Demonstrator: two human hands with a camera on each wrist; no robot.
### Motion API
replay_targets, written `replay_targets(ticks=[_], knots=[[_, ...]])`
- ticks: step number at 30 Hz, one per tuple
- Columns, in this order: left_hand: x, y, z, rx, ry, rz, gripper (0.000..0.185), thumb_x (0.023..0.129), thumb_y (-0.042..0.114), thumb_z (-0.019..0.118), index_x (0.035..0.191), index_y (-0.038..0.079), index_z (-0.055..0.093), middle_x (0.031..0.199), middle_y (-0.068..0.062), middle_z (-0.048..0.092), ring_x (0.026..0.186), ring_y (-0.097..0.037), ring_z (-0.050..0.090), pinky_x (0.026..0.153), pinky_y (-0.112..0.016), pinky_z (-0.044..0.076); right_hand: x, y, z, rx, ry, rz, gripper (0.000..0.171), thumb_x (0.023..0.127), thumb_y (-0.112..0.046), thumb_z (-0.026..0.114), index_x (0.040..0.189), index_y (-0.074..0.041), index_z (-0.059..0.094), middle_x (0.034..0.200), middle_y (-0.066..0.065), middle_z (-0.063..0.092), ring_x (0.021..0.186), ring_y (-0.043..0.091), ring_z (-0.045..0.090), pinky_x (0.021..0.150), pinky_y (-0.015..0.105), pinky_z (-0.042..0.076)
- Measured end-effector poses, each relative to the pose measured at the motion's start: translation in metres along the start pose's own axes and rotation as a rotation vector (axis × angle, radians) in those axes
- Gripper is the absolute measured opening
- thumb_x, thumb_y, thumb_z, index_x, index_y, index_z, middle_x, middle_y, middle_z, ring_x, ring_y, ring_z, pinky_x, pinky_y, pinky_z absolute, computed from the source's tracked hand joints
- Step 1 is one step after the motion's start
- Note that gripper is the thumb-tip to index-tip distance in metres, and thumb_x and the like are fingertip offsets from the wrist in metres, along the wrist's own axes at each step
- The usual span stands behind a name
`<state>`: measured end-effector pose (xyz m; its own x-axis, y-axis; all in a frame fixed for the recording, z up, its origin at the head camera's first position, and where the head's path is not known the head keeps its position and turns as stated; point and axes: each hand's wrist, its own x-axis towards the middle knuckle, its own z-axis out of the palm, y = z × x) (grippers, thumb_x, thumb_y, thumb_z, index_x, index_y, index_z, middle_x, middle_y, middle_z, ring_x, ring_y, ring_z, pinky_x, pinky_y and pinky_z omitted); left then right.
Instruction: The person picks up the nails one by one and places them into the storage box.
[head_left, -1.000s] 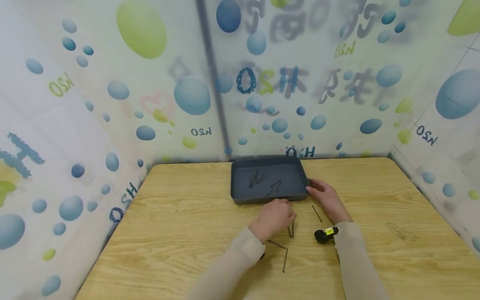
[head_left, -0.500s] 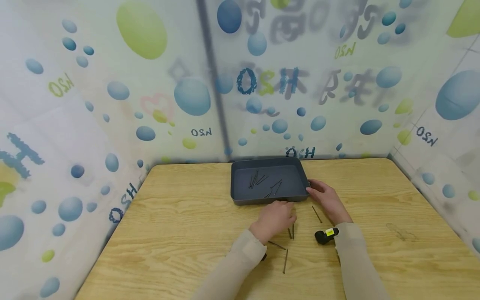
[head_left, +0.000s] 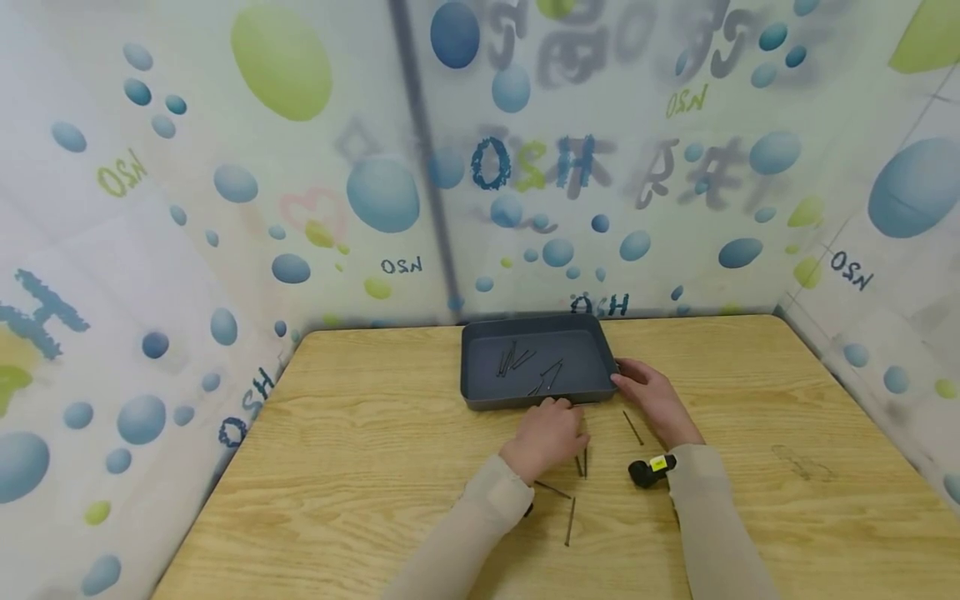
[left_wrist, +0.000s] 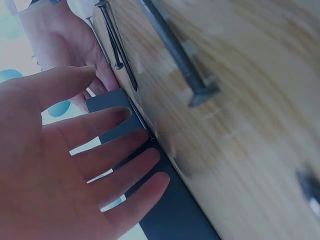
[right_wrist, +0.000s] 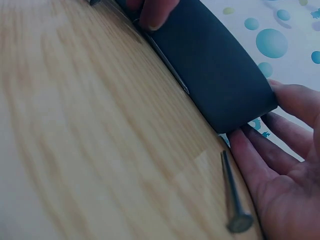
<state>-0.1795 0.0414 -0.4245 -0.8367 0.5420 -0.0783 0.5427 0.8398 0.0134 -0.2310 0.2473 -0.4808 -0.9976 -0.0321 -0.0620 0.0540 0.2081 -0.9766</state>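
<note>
A dark grey tray (head_left: 476,402) with several nails (head_left: 551,368) in it stands at the back of the table. My left hand (head_left: 546,437) is at its front wall, fingers extended and thumb held apart. One left fingertip touches a nail (right_wrist: 169,62) lying along the foot of that wall, as the right wrist view shows. My right hand (head_left: 654,398) holds the tray's front right corner between thumb and fingers. Another nail (right_wrist: 231,195) lies beside the right hand on the wood. Two nails (head_left: 582,462) lie just below the left hand.
Further nails (head_left: 570,521) lie on the wooden table (head_left: 360,467) nearer the front. Behind the tray rises a wall (head_left: 660,200) patterned with blue and green drops. Scribbled marks (head_left: 802,462) show on the wood at the right.
My left hand has shifted very slightly at the tray's front wall. The right hand and the tray stay where they were.
</note>
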Motion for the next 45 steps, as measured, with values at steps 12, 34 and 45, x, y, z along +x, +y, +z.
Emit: replay_targets(ticks=[12, 34, 45], knots=[[-0.003, -0.005, 0.004, 0.062, 0.062, 0.002, 0.02, 0.09, 0.031, 0.054, 0.106, 0.025, 0.064, 0.097, 0.002, 0.051, 0.081, -0.016, 0.05, 0.06, -0.029, 0.044, -0.002, -0.002, 0.0, -0.007, 0.0, -0.005, 0.058, 0.088, -0.035, 0.056, 0.137, -0.011, 0.036, 0.136, 0.012, 0.037, 0.121, 0.025, 0.037, 0.097, 0.044, 0.031], [-0.018, -0.023, -0.006, 0.012, -0.017, -0.164, 0.019, 0.089, 0.014, 0.053, 0.095, 0.025, 0.067, 0.088, -0.001, 0.056, 0.078, -0.02, 0.054, 0.062, -0.038, 0.045, -0.002, -0.002, 0.0, -0.014, 0.0, 0.003, 0.058, 0.088, -0.035, 0.056, 0.137, -0.012, 0.035, 0.137, 0.01, 0.037, 0.122, 0.025, 0.036, 0.098, 0.044, 0.03], [-0.02, -0.029, -0.002, -0.03, -0.005, -0.174, 0.015, 0.088, 0.014, 0.055, 0.091, 0.021, 0.068, 0.082, 0.001, 0.061, 0.067, -0.017, 0.055, 0.052, -0.035, 0.044, -0.003, -0.003, 0.0, -0.009, -0.001, 0.001, 0.059, 0.088, -0.036, 0.056, 0.138, -0.013, 0.035, 0.137, 0.01, 0.036, 0.123, 0.024, 0.036, 0.098, 0.043, 0.031]])
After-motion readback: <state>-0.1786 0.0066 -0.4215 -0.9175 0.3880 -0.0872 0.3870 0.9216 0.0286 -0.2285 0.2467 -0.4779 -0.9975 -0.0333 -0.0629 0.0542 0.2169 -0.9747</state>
